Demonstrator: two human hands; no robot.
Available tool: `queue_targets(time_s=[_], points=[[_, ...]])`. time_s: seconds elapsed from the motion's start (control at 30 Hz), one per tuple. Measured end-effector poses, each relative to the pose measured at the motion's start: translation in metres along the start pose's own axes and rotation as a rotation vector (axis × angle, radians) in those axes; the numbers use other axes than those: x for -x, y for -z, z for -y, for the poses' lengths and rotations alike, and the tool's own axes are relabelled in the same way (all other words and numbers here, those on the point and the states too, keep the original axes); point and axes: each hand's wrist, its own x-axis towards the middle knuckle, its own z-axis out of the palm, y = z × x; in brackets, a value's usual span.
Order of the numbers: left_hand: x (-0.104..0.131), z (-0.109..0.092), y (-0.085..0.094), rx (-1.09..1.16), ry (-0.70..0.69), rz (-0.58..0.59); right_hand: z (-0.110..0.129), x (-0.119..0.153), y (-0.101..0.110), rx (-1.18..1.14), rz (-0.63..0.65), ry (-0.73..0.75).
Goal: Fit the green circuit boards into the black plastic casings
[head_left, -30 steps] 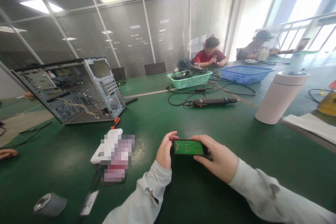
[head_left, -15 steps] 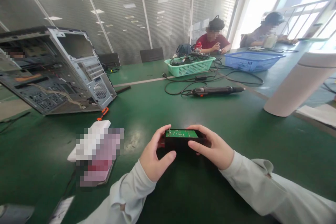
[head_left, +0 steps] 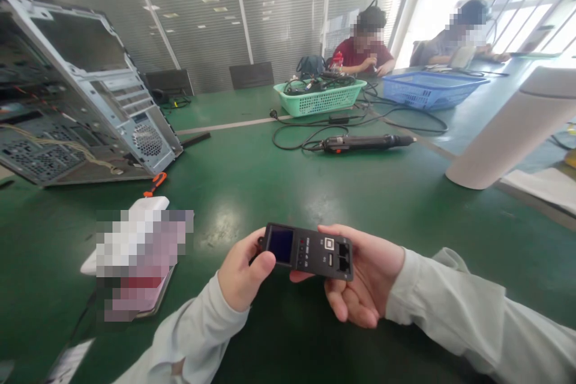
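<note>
Between my hands is a black electronic device (head_left: 310, 252), a flat box held tilted above the table with its face up. A small dark screen (head_left: 281, 245) fills its left end; a square USB port, a slot-like USB port and two black jack sockets sit toward the right. My left hand (head_left: 245, 273) grips the left end, thumb on the face beside the screen. At the right end, my right hand (head_left: 366, 276) has its thumb along the far edge and a finger passing underneath. Its other fingers curl below the device. The underside is hidden.
An open computer case (head_left: 90, 108) stands at the left, with a white object (head_left: 150, 207) and a pink object, both partly blurred, before it. An electric screwdriver (head_left: 360, 143), a green basket (head_left: 321, 99), a blue basket (head_left: 427, 90) and a pale cylinder (head_left: 499, 132) stand beyond. Two people sit farther back.
The device has been turned over: its green circuit board faced up before, and now its screen and ports show. My right hand has rolled palm-up. The view has shifted slightly.
</note>
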Motion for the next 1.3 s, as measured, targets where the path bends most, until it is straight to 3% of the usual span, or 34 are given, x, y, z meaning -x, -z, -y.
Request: queue_targets(time_s=[0.1, 0.17, 0.23, 0.33, 0.4, 0.47, 0.6, 0.8, 1.03, 1.3], points=[[0.000, -0.004, -0.001, 0.018, 0.014, 0.001, -0.002, -0.004, 0.003, 0.047, -0.015, 0.015], [0.000, -0.004, -0.002, 0.041, 0.045, -0.001, -0.003, -0.007, 0.007, 0.166, -0.122, 0.108], [-0.001, -0.004, -0.001, 0.052, 0.071, -0.027, -0.004, -0.009, 0.010, 0.466, -0.335, 0.366], [0.001, -0.002, -0.001, 0.006, 0.047, -0.059, -0.009, -0.009, 0.011, 1.111, -0.642, 0.890], [0.003, -0.003, -0.001, -0.089, -0.017, -0.071, -0.011, -0.008, 0.012, 1.420, -0.682, 1.090], [0.005, -0.004, -0.001, -0.186, -0.100, -0.084, -0.012, -0.007, 0.014, 1.584, -0.640, 1.159], [0.006, -0.008, -0.001, -0.226, -0.168, -0.106, -0.012, -0.006, 0.019, 1.680, -0.612, 1.206], [0.005, -0.015, -0.006, -0.096, -0.053, -0.201, -0.012, -0.002, 0.021, 1.569, -0.633, 1.112], [0.002, -0.012, 0.000, -0.197, -0.082, -0.151, -0.012, -0.002, 0.021, 1.573, -0.638, 1.101], [0.005, -0.016, -0.002, -0.080, -0.052, -0.113, -0.017, -0.003, 0.010, 1.405, -0.675, 0.986]])
